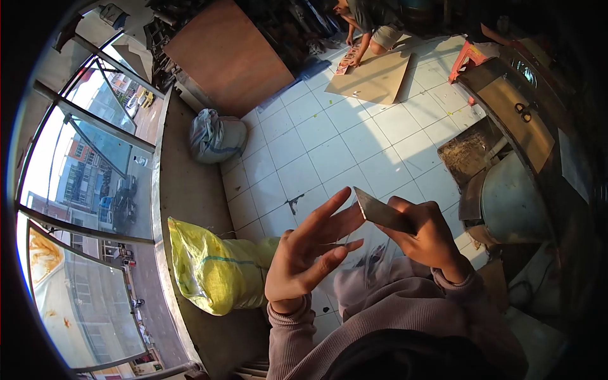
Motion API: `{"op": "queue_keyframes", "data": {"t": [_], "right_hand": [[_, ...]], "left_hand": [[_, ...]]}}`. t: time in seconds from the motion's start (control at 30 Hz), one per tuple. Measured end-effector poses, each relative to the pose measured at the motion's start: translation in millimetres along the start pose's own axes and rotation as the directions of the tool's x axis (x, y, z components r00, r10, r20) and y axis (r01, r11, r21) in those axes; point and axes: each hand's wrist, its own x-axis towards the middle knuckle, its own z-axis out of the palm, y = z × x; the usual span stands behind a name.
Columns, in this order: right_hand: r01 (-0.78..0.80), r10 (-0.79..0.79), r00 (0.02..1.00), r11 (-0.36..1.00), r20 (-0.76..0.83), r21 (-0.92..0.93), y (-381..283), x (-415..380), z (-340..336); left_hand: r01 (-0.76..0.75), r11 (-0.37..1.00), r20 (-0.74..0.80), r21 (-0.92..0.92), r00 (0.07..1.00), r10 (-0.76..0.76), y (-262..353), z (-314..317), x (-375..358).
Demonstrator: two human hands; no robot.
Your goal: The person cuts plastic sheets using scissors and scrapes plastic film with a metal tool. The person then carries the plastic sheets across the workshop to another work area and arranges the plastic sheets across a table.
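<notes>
Pinched between the thumb and fingers of my right hand (425, 233) is a flat grey piece (382, 214) with a straight, pale edge and a sharp corner pointing up and left. My left hand (311, 256) is open, its fingers apart and its palm turned toward that piece, fingertips close to the pale edge. Below the piece, between my hands, hangs some clear, see-through film (369, 248). It overlaps the thumb of my left hand in this view; I cannot tell whether the hand touches it.
A yellow sack (218, 269) stands left of me by the windows, with a white sack (217, 136) farther along. At the back, a person (373, 28) crouches over a brown board (373, 76) on the tiled floor (316, 139). A workbench (519, 120) runs along the right.
</notes>
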Motion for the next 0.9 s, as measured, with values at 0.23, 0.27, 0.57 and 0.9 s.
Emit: {"op": "queue_keyframes", "data": {"t": [0.23, 0.27, 0.57, 0.9], "right_hand": [[-0.106, 0.101, 0.994, 0.982, -0.04, -0.155, -9, -19, -5], [-0.045, 0.037, 0.998, 0.981, -0.047, -0.186, -4, -24, -7], [0.078, -0.131, 0.986, 0.91, -0.104, -0.408, 0, -48, -8], [0.174, -0.232, 0.97, 0.862, -0.066, -0.475, -3, -52, -15]], "left_hand": [[0.098, 0.99, -0.004, -0.103, 0.995, -0.099, -13, 5, -13], [0.101, 0.988, 0.005, -0.12, 0.995, -0.101, -14, 7, -14], [0.072, 0.992, -0.208, -0.104, 0.974, -0.093, -25, 20, -24], [0.037, 0.998, -0.051, -0.049, 0.998, -0.039, -31, 17, -21]]}}
